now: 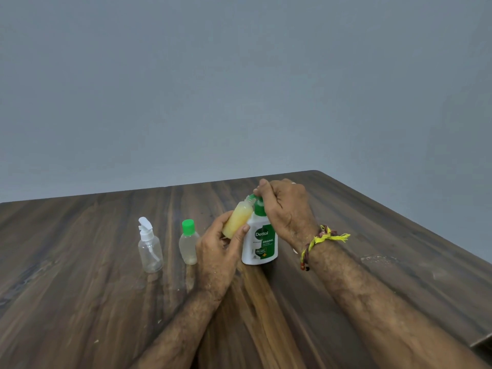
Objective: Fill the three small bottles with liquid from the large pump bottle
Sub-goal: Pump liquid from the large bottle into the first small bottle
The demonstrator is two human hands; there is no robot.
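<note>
Small bottle held tilted at the pump spout.
The left hand (218, 251) grips a yellow-filled small bottle (237, 218); the right hand (285, 209) curls over the pump bottle (262, 242), labelled "Dettol ORIGINAL". At nine o'clock stand a green-capped bottle (189, 242) and a spray bottle (149, 247); the table (399, 235) edge lies at three o'clock.

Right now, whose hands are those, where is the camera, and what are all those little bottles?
The camera sits on a person's head, looking down at their own hands over a wooden table. The left hand holds a small bottle of yellowish liquid, tilted up to the spout of the big white pump bottle. The right hand rests on top of the pump. To the left stand a clear spray bottle and a green-capped bottle.
</note>
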